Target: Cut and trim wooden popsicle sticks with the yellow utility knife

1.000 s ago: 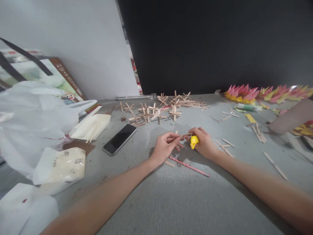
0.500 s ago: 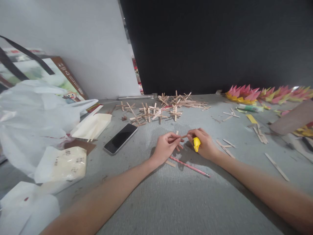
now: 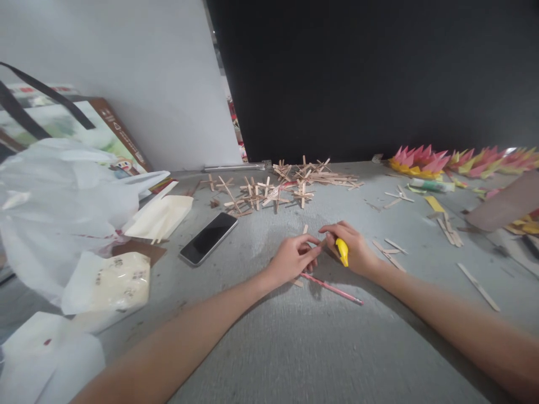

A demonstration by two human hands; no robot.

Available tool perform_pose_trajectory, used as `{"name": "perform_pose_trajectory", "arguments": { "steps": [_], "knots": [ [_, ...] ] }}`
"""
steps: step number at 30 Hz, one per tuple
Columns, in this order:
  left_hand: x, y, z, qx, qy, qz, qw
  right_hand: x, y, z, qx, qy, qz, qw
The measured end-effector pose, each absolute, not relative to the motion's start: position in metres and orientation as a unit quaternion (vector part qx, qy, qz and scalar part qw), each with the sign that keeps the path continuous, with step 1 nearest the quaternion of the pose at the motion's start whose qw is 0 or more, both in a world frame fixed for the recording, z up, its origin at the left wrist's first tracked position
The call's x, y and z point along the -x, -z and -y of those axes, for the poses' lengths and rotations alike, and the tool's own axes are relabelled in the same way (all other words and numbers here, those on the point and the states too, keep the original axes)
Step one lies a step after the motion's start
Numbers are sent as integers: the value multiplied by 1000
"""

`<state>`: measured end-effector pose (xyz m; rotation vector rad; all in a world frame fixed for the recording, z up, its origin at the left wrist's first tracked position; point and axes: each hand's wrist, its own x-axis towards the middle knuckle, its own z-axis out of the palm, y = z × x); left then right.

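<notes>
My left hand [image 3: 295, 257] is closed, with thumb and forefinger pinching the end of a small wooden craft stick [image 3: 323, 243]. Close beside it, my right hand [image 3: 351, 247] curls around a small yellow plastic object [image 3: 342, 252] whose kind I cannot make out; its fingertips are near the stick's other end. A pink striped pencil [image 3: 334, 289] lies on the table below both hands, its tip end partly under my left hand. Another craft stick [image 3: 298, 283] shows beneath that hand, and one more stick [image 3: 305, 229] stands out just beyond the fingers.
Star-shaped craft stick pieces [image 3: 275, 193] are heaped at the back. To the left are a phone [image 3: 209, 238], a paper tray [image 3: 179, 210] and a white plastic bag [image 3: 54, 196]. Loose sticks [image 3: 478, 287], a glue tube [image 3: 432, 184] and pink-yellow folded paper [image 3: 421, 161] lie right.
Both hands have shifted slightly; the left moved down and right, with the stick tilted differently. The yellow object has turned in my right hand, its end pointing more downward.
</notes>
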<state>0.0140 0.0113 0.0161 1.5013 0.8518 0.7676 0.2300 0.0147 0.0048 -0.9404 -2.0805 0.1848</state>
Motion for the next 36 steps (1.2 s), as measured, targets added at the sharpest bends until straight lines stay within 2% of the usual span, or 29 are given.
{"name": "perform_pose_trajectory", "arguments": {
  "steps": [8,14,19,21,26,32,36],
  "knots": [
    [-14,-14,-9,-680,-318,-373,546,-231,-9,-12,396,-68,814,419],
    [-15,-6,-11,-653,-365,-374,548,-238,-8,-9,405,-65,747,524],
    [-16,-9,-10,-631,-388,-377,556,-237,-10,2,469,-201,718,474],
    [-16,-12,-10,-625,-394,-377,558,-234,-15,8,486,-217,708,463],
    [-16,-13,-10,-616,-405,-386,555,-224,-25,16,476,-184,730,455],
    [-15,-11,-9,-614,-403,-391,555,-217,-12,17,432,-163,725,511],
    [-14,-13,-7,-633,-391,-379,550,-213,-12,18,418,-131,741,509]
  ]
}}
